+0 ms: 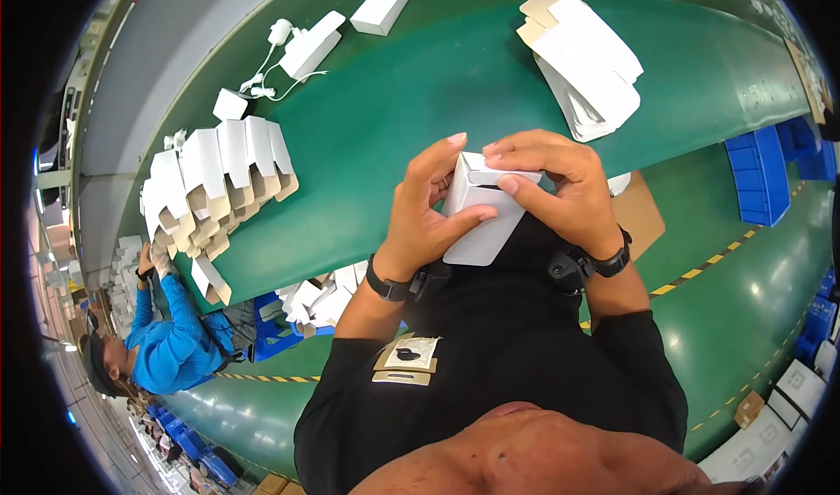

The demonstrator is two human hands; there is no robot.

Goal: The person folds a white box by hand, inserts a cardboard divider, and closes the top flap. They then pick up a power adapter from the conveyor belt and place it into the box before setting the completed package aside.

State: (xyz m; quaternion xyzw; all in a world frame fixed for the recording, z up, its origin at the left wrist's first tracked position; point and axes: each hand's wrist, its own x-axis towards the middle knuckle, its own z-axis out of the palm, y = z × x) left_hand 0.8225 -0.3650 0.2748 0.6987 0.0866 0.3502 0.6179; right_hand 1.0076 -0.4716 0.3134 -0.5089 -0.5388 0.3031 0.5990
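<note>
A small white carton (486, 228) is held upright in front of my chest, near the edge of the green table. My left hand (422, 211) grips it from the left, thumb across the near face and fingers along the far side. From the right, my right hand (564, 184) closes on the carton's top end, with thumb and fingertips pressing at the flap. A dark slit shows along that flap's edge. Whatever is inside the carton is hidden.
Flattened white cartons (586, 66) are stacked at the table's far right. Open-ended cartons (223, 167) stand in rows at the left. White chargers with cables (280, 33) lie beyond, beside closed cartons (385, 3). A co-worker in a blue sleeve (179, 320) reaches in at far left. Blue bins (757, 178) sit right.
</note>
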